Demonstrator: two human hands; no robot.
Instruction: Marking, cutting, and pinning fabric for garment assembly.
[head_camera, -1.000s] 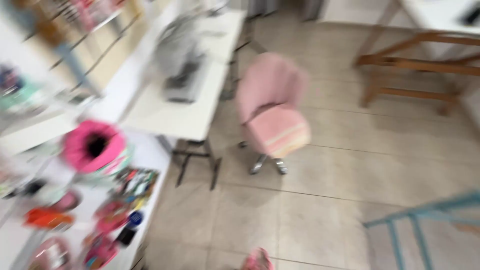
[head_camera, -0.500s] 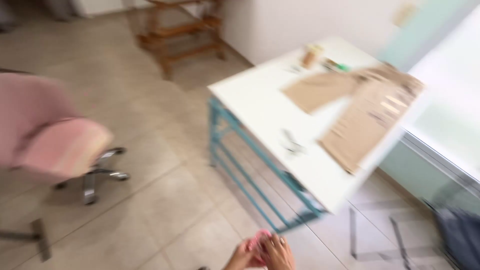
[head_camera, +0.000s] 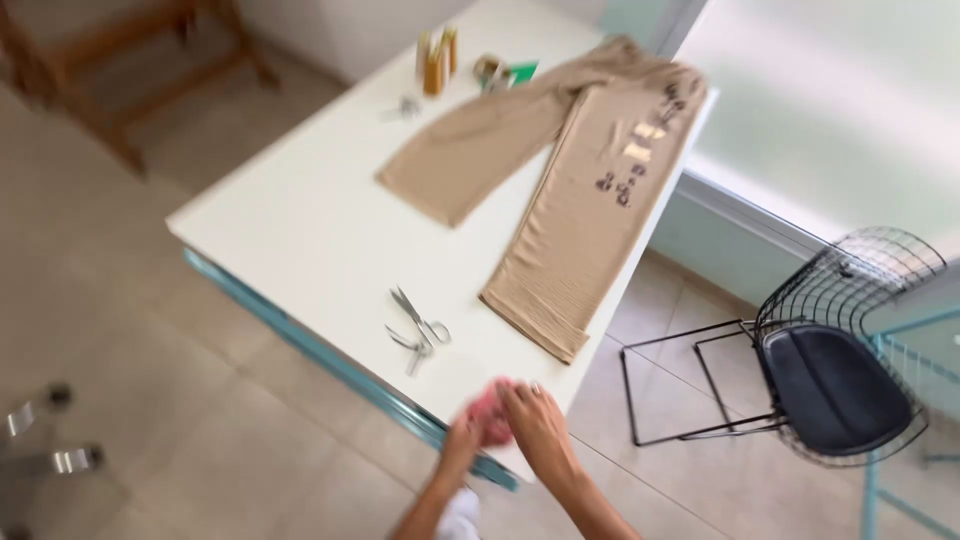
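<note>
Now arrived at white table with tan trousers; left hand and right hand pinching pink object beside scissors.

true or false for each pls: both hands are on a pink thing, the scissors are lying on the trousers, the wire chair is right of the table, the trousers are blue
1. Both hands, left hand and right hand, hold a small pink object: true.
2. The scissors lie on the trousers: false, they lie on the bare white table, beside the trousers.
3. The black wire chair stands right of the table: true.
4. The trousers are blue: false, they are beige.
</note>
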